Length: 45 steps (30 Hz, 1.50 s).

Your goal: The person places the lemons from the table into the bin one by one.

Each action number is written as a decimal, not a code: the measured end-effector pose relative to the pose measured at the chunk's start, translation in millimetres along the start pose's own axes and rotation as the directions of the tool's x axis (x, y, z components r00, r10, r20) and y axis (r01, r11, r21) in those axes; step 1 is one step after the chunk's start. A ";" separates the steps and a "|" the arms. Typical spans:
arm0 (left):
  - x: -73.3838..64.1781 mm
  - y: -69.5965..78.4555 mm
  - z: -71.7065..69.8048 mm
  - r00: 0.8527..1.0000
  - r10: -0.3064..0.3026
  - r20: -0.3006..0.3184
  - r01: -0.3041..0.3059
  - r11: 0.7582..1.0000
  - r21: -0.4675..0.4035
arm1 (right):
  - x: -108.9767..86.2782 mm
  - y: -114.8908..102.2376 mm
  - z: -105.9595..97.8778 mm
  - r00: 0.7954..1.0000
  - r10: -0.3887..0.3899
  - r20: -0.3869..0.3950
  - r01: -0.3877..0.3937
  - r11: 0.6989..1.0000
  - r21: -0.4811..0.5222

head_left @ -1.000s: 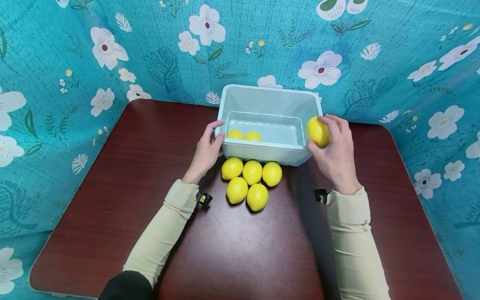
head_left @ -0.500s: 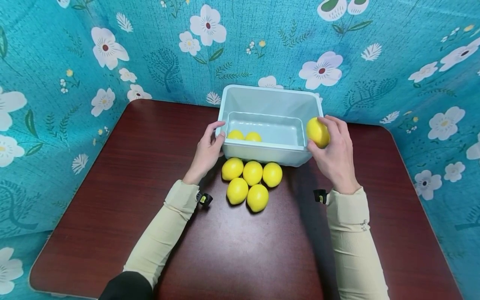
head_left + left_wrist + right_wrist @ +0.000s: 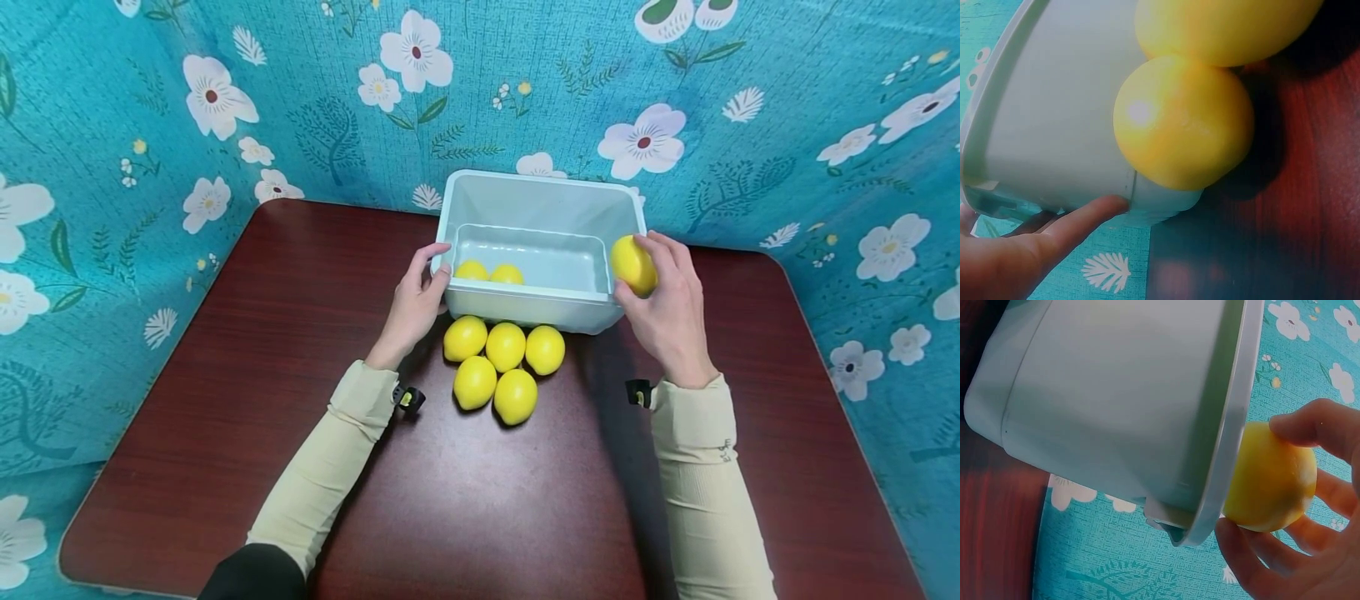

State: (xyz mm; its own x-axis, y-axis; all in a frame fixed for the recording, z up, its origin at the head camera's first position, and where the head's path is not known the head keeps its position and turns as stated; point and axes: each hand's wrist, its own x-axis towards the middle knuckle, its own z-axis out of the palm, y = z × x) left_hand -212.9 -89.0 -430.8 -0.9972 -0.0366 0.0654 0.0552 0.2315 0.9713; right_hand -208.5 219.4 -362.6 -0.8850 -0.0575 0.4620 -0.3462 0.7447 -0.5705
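Note:
A pale blue plastic bin (image 3: 543,307) stands toward the back of the table, with two lemons (image 3: 507,273) inside at its front left. My left hand (image 3: 411,307) holds the bin's left end, its fingertips at the rim; in the left wrist view one finger (image 3: 1088,217) lies along the bin's wall. At the right end my right hand (image 3: 669,307) grips a lemon (image 3: 632,265) between thumb and fingers, level with the rim. The right wrist view has this lemon (image 3: 1272,481) partly behind the bin's rim. Several lemons (image 3: 506,347) sit in two rows before the bin.
The dark red-brown wooden table (image 3: 555,500) has rounded corners. A teal floral cloth (image 3: 510,83) hangs close behind the bin and down both sides. One lemon (image 3: 1185,122) sits close against the bin's front wall in the left wrist view.
My right hand has shifted very slightly left with its lemon, toward the bin. The left hand, the bin and the other lemons stay in place.

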 end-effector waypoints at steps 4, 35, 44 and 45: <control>0.0 -0.2 0.2 1.000 0.004 -0.006 -0.004 1.000 0.007 | 0.7 0.7 1.2 1.000 0.012 0.014 -0.012 1.000 -0.004; -0.8 0.5 0.0 1.000 -0.004 0.008 0.004 1.000 0.005 | -0.5 3.6 3.4 1.000 0.013 0.026 -0.013 1.000 -0.009; -0.1 -1.0 0.3 1.000 0.020 -0.001 -0.020 1.000 0.003 | -0.2 4.4 4.9 1.000 0.003 0.026 -0.003 1.000 -0.006; -0.1 -1.3 0.4 1.000 0.019 -0.003 -0.019 1.000 0.003 | -0.2 4.4 5.1 1.000 0.003 0.026 -0.003 1.000 -0.005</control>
State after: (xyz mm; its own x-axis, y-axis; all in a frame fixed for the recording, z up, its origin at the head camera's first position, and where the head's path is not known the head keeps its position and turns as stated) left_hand -212.9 -88.9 -432.1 -0.9958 -0.0349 0.0842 0.0737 0.2348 0.9692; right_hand -211.4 219.3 -368.7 -0.8941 -0.0725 0.4419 -0.3416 0.7485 -0.5684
